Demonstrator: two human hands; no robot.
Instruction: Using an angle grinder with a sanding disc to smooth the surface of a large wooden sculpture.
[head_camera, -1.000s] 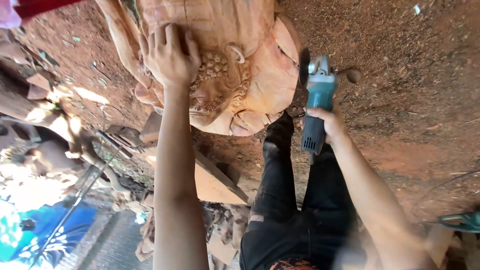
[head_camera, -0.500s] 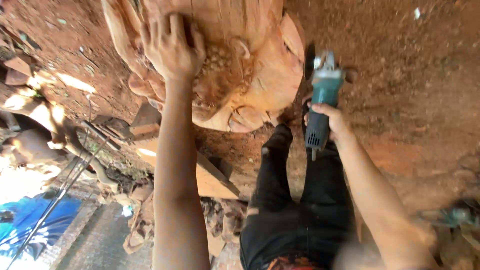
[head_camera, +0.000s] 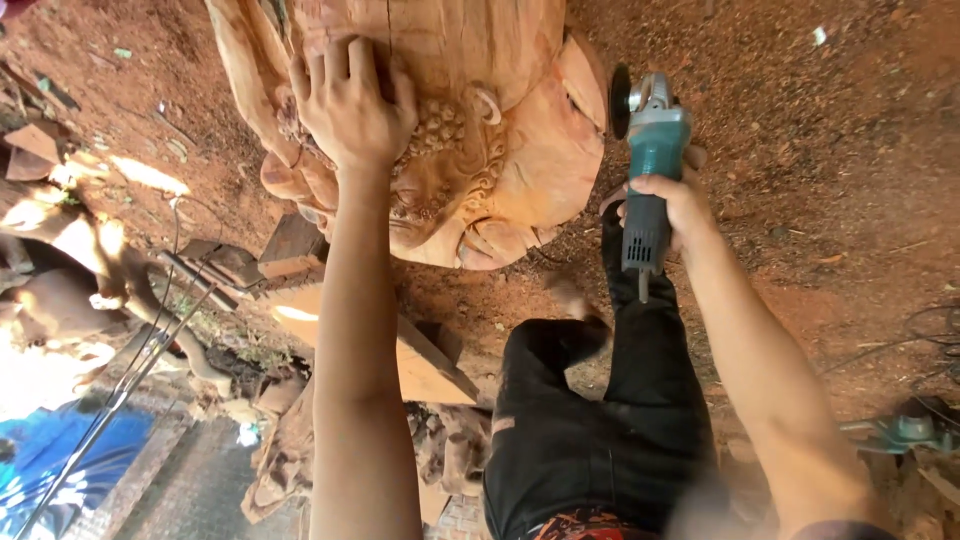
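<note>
Reddish-brown dirt ground (head_camera: 820, 200) strewn with wood dust and chips fills most of the frame around us, with offcuts of pale wood (head_camera: 60, 240) and a blue sheet (head_camera: 60, 460) at the lower left. Across the upper centre of the frame sits a large carved sculpture of light orange-brown wood (head_camera: 500, 130), its surface worked into curls, beaded bumps and rounded folds. Our left hand (head_camera: 350, 105) lies flat against the carving at the upper centre-left, fingers spread and open, palm pressed on the wood just beside the beaded patch. Our right hand (head_camera: 675, 205) sits right of centre, wrapped tightly around the body of a teal and grey angle grinder (head_camera: 648, 170). The grinder's dark disc (head_camera: 620, 100) points toward the top of the frame and stands just beside the right edge of the carving; we cannot tell whether it touches the wood. Below the hands, our legs in black trousers (head_camera: 600, 420) run down the lower centre. A flat wooden plank (head_camera: 410, 355) lies at an angle under the sculpture, left of the trousers.
</note>
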